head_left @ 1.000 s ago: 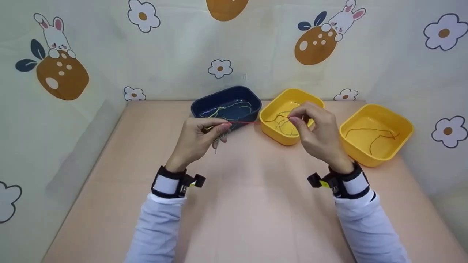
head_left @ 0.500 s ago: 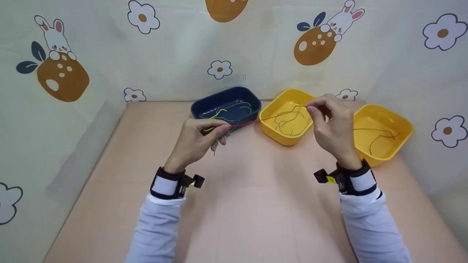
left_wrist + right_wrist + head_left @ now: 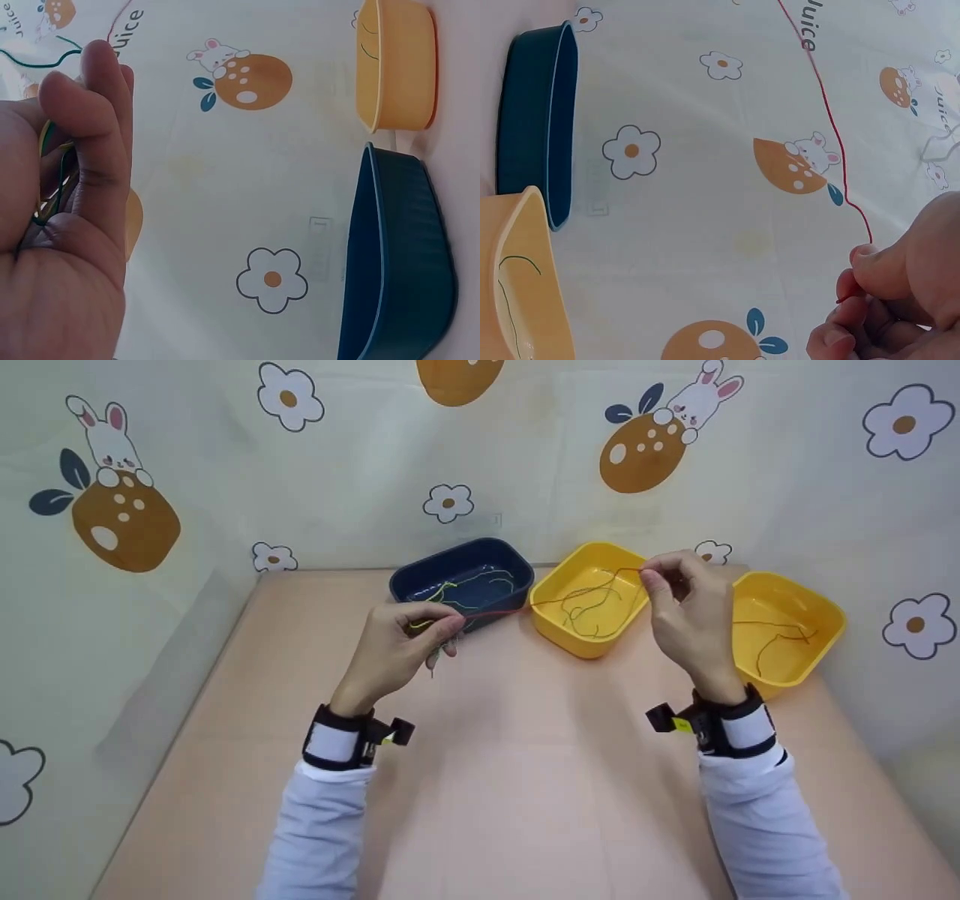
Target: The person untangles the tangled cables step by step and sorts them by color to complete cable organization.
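A red thread (image 3: pixel 499 613) runs between my two hands in the head view, crossing in front of the navy box and the middle yellow box. My left hand (image 3: pixel 397 652) pinches one part of it between thumb and forefinger. Yellow and green threads (image 3: pixel 54 176) are also gathered in the curled fingers of that hand, and loose ends hang below it. My right hand (image 3: pixel 694 619), raised higher, pinches the other end of the red thread with thumb and forefinger. In the right wrist view the thread (image 3: pixel 829 112) rises away from these fingertips.
Against the back wall stand a navy box (image 3: pixel 480 556) with yellow-green threads and a yellow box (image 3: pixel 577 645) with several green threads. Partly behind my right hand, another yellow box (image 3: pixel 787 671) holds orange-red thread (image 3: pixel 772 624). Printed cloth covers the walls.
My right hand has moved right and up, drawing the red thread out longer. The left hand has stayed nearly in place. The right yellow box is now partly covered by the right hand.
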A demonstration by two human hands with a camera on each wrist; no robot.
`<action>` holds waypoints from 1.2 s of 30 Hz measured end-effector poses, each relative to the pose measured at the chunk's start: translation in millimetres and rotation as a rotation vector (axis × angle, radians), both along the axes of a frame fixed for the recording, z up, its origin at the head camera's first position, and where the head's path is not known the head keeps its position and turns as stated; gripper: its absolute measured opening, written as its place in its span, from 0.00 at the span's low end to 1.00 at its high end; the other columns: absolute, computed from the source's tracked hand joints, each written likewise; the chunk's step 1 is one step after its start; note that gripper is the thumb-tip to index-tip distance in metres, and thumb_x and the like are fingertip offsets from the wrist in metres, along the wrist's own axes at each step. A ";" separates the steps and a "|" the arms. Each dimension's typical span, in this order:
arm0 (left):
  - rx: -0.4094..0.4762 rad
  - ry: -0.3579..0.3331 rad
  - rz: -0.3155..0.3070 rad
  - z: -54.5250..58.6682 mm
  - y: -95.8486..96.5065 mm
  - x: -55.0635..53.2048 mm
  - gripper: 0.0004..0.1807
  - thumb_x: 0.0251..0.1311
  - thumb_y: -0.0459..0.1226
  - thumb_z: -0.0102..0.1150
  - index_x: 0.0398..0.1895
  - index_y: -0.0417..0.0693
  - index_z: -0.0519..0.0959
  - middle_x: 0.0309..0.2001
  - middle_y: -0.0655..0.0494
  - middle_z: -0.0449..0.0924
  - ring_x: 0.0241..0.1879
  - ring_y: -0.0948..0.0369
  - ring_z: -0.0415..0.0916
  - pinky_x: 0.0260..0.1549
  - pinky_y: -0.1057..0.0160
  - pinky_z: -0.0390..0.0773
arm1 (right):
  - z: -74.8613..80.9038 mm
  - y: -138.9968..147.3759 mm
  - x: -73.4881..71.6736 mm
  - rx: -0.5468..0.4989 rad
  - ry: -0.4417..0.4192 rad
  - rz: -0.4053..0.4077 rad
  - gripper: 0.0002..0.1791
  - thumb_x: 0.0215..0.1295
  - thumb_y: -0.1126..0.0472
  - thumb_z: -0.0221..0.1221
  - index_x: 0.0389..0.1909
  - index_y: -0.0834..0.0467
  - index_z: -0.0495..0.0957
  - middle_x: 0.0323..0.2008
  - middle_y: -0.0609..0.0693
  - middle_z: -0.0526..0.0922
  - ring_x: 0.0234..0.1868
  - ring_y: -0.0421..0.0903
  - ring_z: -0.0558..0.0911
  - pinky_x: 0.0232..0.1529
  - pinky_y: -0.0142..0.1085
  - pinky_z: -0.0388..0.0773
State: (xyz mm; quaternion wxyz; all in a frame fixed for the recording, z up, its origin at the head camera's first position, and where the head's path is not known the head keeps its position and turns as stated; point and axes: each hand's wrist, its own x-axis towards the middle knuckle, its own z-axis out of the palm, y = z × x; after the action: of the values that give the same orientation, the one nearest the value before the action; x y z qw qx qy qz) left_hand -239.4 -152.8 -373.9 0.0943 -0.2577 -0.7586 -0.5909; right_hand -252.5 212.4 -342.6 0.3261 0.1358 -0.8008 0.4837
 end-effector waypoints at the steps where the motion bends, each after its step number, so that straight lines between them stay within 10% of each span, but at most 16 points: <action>1: 0.002 -0.002 0.007 -0.1 -0.3 -0.2 0.08 0.77 0.33 0.70 0.48 0.35 0.92 0.33 0.46 0.91 0.25 0.64 0.85 0.20 0.72 0.79 | 1.0 0.9 0.3 -0.012 -0.032 -0.004 0.05 0.79 0.73 0.65 0.46 0.72 0.87 0.39 0.58 0.88 0.36 0.37 0.79 0.39 0.23 0.76; 9: 0.021 -0.014 0.075 -1.3 -2.3 -1.8 0.06 0.76 0.32 0.71 0.48 0.40 0.93 0.41 0.44 0.93 0.32 0.64 0.91 0.23 0.74 0.80 | 7.4 25.6 3.5 -0.050 -0.220 -0.021 0.10 0.85 0.63 0.63 0.55 0.67 0.87 0.45 0.44 0.85 0.46 0.44 0.82 0.54 0.24 0.83; 28: 0.015 -0.041 0.030 -1.2 -2.4 -1.9 0.05 0.77 0.32 0.70 0.48 0.42 0.93 0.41 0.44 0.93 0.27 0.64 0.85 0.20 0.73 0.76 | 7.8 153.7 33.9 0.092 -0.435 -0.403 0.17 0.84 0.52 0.62 0.58 0.61 0.87 0.36 0.25 0.79 0.39 0.36 0.78 0.36 0.18 0.76; 36: 0.023 -0.065 0.021 -0.3 2.8 0.2 0.05 0.76 0.31 0.71 0.49 0.39 0.92 0.42 0.34 0.91 0.29 0.64 0.86 0.21 0.74 0.76 | -3.5 181.6 29.9 0.282 -0.532 -0.495 0.24 0.85 0.53 0.57 0.61 0.70 0.85 0.46 0.60 0.87 0.32 0.33 0.74 0.26 0.20 0.73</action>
State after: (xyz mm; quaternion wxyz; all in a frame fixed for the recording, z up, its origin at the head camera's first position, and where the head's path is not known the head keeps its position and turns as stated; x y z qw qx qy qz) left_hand -239.2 -150.0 -374.2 0.0787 -0.2291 -0.7573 -0.6065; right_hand -222.6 394.1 -346.1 0.1919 -0.1481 -0.9245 0.2940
